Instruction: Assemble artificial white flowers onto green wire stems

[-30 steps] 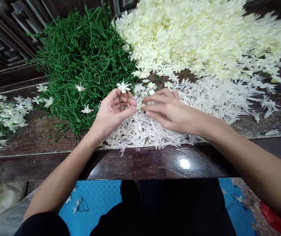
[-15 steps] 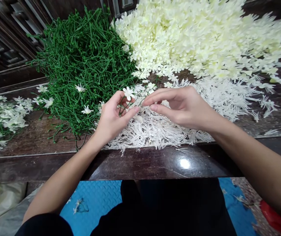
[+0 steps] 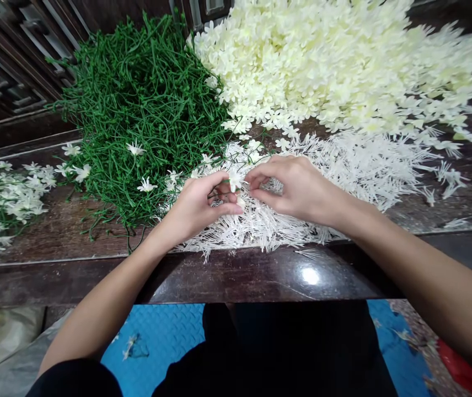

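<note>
My left hand is over the white pile, thumb and fingers curled round a green-stemmed artificial flower. The white flower head sticks up between the two hands. At its right side my right hand has thumb and fingers closed at the petals' edge; its fingertips are partly hidden. Under both hands lies a heap of thin white artificial stamens. A large mound of green plastic stems rises beyond my left hand. Behind my right hand spreads a big heap of cream-white petals.
Assembled white flowers on green stems lie at the far left of the dark wooden bench. Carved dark wood stands behind. Below are a blue floor mat and a red item at right.
Both hands have come down slightly toward the bench's front edge. The flower head has shifted right and down, from above my left fingers to between the hands.
</note>
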`<state>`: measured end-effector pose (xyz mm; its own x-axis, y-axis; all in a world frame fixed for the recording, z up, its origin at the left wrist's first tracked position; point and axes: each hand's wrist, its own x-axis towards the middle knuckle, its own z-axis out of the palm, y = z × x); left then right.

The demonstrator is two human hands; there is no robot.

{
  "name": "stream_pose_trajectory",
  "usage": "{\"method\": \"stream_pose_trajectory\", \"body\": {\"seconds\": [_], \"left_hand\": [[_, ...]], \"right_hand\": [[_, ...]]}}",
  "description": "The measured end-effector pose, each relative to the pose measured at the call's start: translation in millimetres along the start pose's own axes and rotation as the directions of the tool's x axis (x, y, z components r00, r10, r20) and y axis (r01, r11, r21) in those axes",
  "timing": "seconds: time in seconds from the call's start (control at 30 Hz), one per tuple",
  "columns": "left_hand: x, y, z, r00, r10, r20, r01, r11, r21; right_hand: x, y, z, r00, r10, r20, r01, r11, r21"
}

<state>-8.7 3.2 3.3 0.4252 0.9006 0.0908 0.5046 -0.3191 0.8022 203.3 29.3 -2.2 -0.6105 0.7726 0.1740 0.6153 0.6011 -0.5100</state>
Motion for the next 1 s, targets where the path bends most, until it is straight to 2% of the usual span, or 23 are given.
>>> {"method": "stream_pose_trajectory", "body": {"seconds": [0.17, 0.27, 0.37, 0.47, 0.67, 0.77, 0.87, 1.0], "left_hand": [[0.0, -2.7, 0.2, 0.996, 0.065, -0.056, -0.057, 0.990, 0.133], [0.4, -6.1, 1.7, 0.989, 0.125, -0.085, -0.116, 0.988, 0.106], [1.4, -7.2, 3.6, 0.973, 0.134, -0.186, -0.123, 0.990, 0.071], [1.8, -3.6, 5.2, 0.955, 0.091, -0.284, -0.091, 0.996, 0.014], [0.2, 8.6, 7.4, 0.943, -0.096, -0.318, 0.008, 0.963, -0.268], [0.5, 11.0, 7.7, 0.911, -0.183, -0.369, 0.045, 0.935, -0.353], [1.4, 10.6, 7.9, 0.881, -0.215, -0.422, 0.042, 0.923, -0.383], [1.7, 9.4, 9.2, 0.882, -0.218, -0.418, 0.023, 0.906, -0.423]], "right_hand": [[-0.8, -0.9, 0.5, 1.000, -0.012, -0.023, 0.012, 1.000, 0.000], [-0.8, 0.9, 2.8, 0.998, -0.055, -0.017, 0.055, 0.998, -0.011], [-0.6, 2.2, 4.4, 0.996, -0.085, -0.015, 0.086, 0.996, 0.011], [-0.4, 1.5, 3.8, 0.995, -0.085, -0.053, 0.087, 0.995, 0.039], [-1.4, -4.5, -2.7, 0.975, -0.064, -0.213, 0.112, 0.969, 0.220], [-3.0, -9.5, -6.3, 0.956, -0.039, -0.292, 0.126, 0.950, 0.284], [-5.6, -15.0, -7.6, 0.938, 0.002, -0.346, 0.144, 0.907, 0.395], [-9.0, -20.2, -5.6, 0.925, 0.097, -0.368, 0.104, 0.865, 0.490]]}}
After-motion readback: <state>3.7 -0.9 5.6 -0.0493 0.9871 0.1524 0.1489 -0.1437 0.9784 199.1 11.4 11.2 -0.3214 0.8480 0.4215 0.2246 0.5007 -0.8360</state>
